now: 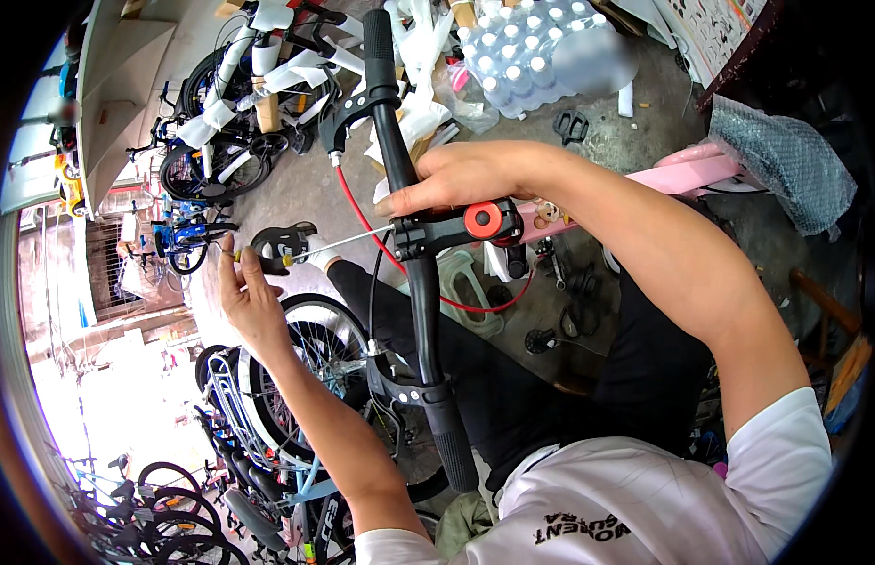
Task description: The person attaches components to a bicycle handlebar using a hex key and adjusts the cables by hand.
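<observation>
A black bicycle handlebar (423, 311) runs from top to bottom before me, with a grip and brake lever at each end. It is clamped in a black stem (442, 232) with a red round cap (482, 220). My right hand (470, 176) grips the bar beside the stem, its thumb along the clamp and its other fingers partly hidden. On the left, my left hand (252, 299) pinches the handle end of a long screwdriver (348, 242) with yellow on its handle. Its thin shaft reaches the stem's front clamp. A red cable (353, 202) loops past the bar.
Bubble wrap (786, 169) covers part of the pink frame (687, 172) at right. Shrink-wrapped bottles (522, 52) stand at the back, near a loose pedal (571, 126). Bicycles (310, 339) crowd the left and lower left. Wrapped bike parts (232, 104) and packing scraps lie farther back.
</observation>
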Demonstrator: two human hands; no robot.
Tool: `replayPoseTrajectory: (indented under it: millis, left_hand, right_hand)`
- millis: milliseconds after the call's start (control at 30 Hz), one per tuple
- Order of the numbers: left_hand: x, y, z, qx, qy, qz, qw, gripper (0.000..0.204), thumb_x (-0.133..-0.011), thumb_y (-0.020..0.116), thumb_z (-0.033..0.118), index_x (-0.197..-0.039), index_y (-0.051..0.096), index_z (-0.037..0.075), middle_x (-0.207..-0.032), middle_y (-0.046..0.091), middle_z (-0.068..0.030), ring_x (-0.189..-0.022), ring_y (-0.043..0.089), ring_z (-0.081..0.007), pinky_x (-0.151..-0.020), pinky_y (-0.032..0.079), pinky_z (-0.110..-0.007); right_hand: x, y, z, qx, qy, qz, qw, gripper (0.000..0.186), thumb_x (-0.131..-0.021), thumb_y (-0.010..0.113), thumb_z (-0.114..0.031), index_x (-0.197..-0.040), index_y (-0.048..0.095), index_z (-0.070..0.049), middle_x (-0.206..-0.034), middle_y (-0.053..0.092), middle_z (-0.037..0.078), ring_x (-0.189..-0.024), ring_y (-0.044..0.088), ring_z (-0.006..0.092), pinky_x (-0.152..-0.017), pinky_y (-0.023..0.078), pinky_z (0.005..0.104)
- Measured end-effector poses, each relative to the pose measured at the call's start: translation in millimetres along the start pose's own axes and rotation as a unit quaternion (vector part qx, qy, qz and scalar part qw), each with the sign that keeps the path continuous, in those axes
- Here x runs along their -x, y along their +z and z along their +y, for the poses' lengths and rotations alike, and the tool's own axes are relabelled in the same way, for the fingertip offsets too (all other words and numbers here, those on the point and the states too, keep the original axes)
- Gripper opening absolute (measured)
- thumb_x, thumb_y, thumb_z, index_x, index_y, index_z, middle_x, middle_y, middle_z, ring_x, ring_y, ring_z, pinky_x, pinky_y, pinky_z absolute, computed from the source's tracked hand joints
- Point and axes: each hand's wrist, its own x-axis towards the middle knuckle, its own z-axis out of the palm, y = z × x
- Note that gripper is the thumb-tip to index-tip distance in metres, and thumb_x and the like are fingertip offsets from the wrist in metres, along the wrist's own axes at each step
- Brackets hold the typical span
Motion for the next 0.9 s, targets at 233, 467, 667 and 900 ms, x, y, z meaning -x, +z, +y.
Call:
replayPoseTrajectory:
  millis: [233, 467, 667, 900]
  left_hand:
    - [15.9, 34.9, 7.4, 0.464, -0.08, 0.073, 0.879, 0.046, -0.109, 0.048, 0.039, -0.125, 0.045, -0.004, -0.13, 0.055, -0.0241, -0.116, 0.066, -0.0398, -0.089, 0.064, -0.039]
    - [14.6, 40.2, -23.6, 0.857, -0.143, -0.108, 0.483, 0.042, -0.104, 0.056, 0.024, -0.137, 0.048, -0.001, -0.142, 0.055, -0.018, -0.123, 0.058, -0.0298, -0.102, 0.044, -0.04]
    - [14.2, 41.1, -15.3, 0.852, -0.163, -0.092, 0.488, 0.048, -0.103, 0.057, 0.019, -0.145, 0.044, 0.0, -0.128, 0.065, -0.0049, -0.086, 0.055, -0.0127, -0.075, 0.039, -0.029]
    - [6.2, 35.5, -16.2, 0.901, -0.179, -0.173, 0.357, 0.049, -0.103, 0.049, 0.008, -0.148, 0.038, -0.008, -0.078, 0.059, 0.0095, -0.063, 0.049, -0.003, -0.051, 0.027, -0.023]
  right_hand:
    - [-2.3, -0.3, 4.0, -0.021, -0.011, -0.006, 1.0, 0.064, -0.089, 0.065, -0.068, -0.094, 0.074, -0.005, -0.087, 0.065, 0.003, -0.081, 0.059, 0.0146, -0.073, 0.047, 0.0313]
    - [1.2, 1.3, 1.2, -0.033, -0.017, -0.006, 0.999, 0.063, -0.089, 0.065, -0.068, -0.093, 0.074, -0.006, -0.086, 0.065, 0.002, -0.079, 0.058, 0.014, -0.073, 0.046, 0.0306]
    - [0.6, -0.6, 0.5, -0.01, -0.006, -0.003, 1.0, 0.063, -0.089, 0.066, -0.068, -0.093, 0.074, -0.005, -0.085, 0.064, 0.001, -0.078, 0.057, 0.0132, -0.071, 0.045, 0.0305]
    - [1.3, -1.0, -0.9, -0.008, -0.001, -0.002, 1.0, 0.063, -0.09, 0.066, -0.067, -0.091, 0.074, -0.005, -0.085, 0.064, 0.001, -0.077, 0.057, 0.013, -0.07, 0.045, 0.0307]
